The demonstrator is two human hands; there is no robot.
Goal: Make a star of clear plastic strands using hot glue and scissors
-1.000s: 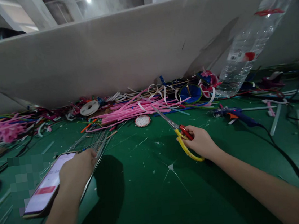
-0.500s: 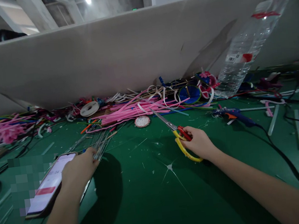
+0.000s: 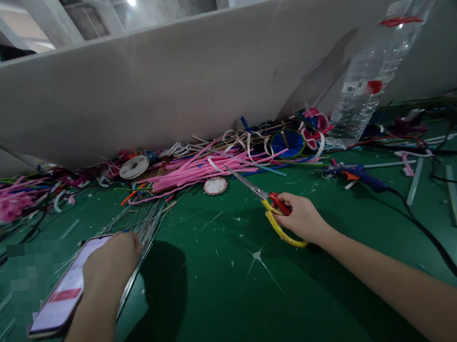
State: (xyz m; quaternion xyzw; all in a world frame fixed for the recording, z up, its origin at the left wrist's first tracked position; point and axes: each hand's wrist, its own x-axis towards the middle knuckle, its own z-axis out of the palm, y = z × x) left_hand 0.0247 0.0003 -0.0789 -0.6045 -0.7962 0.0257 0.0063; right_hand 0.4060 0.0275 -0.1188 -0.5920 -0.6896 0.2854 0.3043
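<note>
My right hand (image 3: 303, 216) grips a pair of scissors (image 3: 259, 192) by its yellow and red handles, with the blades pointing away to the left over the table. My left hand (image 3: 112, 260) is curled at the bundle of thin clear strips (image 3: 152, 225), its fingertips turned down and hidden. Whatever it may pinch there cannot be made out. Partly under that hand lies a phone (image 3: 66, 293) with a lit screen. Just beyond the scissors' tips is a pile of pink fuzzy stems (image 3: 195, 170), and a small round white disc (image 3: 215, 186) lies in front of it.
A blue glue gun (image 3: 358, 176) with a black cable lies on the green table (image 3: 231, 326) at right, near loose clear glue sticks (image 3: 455, 196). A plastic bottle (image 3: 367, 79) leans on the pale partition (image 3: 167, 78). A white spool (image 3: 133, 167) sits among back clutter.
My left hand has shifted slightly left and toward me, and its fingers are more curled. My right hand keeps the scissors nearly still. The whole view has shifted slightly.
</note>
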